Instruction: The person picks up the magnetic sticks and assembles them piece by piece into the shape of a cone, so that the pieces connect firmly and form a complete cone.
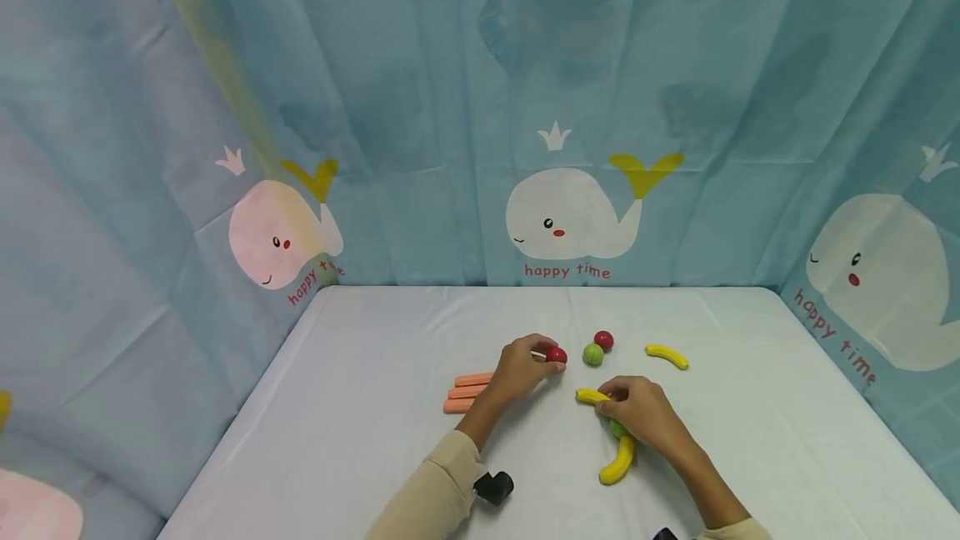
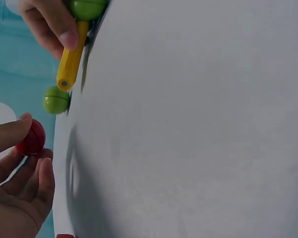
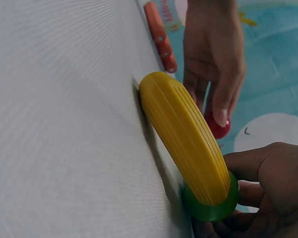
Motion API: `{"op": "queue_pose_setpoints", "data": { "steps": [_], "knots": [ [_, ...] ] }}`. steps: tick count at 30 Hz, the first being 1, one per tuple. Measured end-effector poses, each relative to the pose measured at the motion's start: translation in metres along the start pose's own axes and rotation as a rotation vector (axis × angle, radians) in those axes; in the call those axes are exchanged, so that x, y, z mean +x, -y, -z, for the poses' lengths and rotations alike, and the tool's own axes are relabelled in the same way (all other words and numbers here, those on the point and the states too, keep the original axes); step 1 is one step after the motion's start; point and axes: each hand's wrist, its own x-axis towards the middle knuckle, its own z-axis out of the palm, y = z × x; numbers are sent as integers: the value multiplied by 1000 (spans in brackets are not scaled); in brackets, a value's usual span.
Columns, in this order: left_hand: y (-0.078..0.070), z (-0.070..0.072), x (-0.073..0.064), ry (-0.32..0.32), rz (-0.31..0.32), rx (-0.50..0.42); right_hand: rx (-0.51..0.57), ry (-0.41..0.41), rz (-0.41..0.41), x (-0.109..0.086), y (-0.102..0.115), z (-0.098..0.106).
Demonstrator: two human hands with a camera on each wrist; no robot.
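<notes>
Between the left hand's [image 1: 521, 369] thumb and fingers is a small red ball [image 1: 557, 355], pinched above the table. In the left wrist view the red ball [image 2: 34, 138] has a groove around it. The right hand [image 1: 643, 413] grips a joined toy piece: a green ball [image 1: 618, 429] with one yellow curved stick [image 1: 617, 465] towards the front and another yellow stick [image 1: 589, 396] pointing left. The right wrist view shows the ridged front yellow stick [image 3: 185, 136] set against the green ball [image 3: 211, 206]. Fingers partly cover the green ball and the left stick's inner end.
A lighter green ball [image 1: 593, 355] and a second red ball [image 1: 603, 341] sit close together beyond the hands. A loose yellow curved stick [image 1: 667, 356] lies to their right. Three orange sticks [image 1: 459, 394] lie side by side behind the left forearm on the white table [image 1: 300, 440].
</notes>
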Motion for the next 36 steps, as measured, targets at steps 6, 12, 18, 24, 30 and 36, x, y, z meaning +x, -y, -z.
{"op": "queue_pose_setpoints", "data": {
  "steps": [6, 12, 18, 24, 30, 36],
  "knots": [
    [-1, 2, -16, 53, -28, 0, 7, -5, -8, 0, -1, 1],
    [-1, 1, -29, 73, -9, 18, 15, -6, -10, 1, -1, 2],
    [1, -2, -36, 62, -26, 12, 21, -11, 5, 1, -1, 4],
    [5, -7, -38, 64, -24, 5, 17, -21, 33, 1, -2, 3],
    [5, -10, -39, 62, -56, -1, 18, -21, 24, 0, -1, 2],
    [3, -12, -38, 70, -52, -5, 11, -16, 10, 0, 0, 2]
  ]
}}
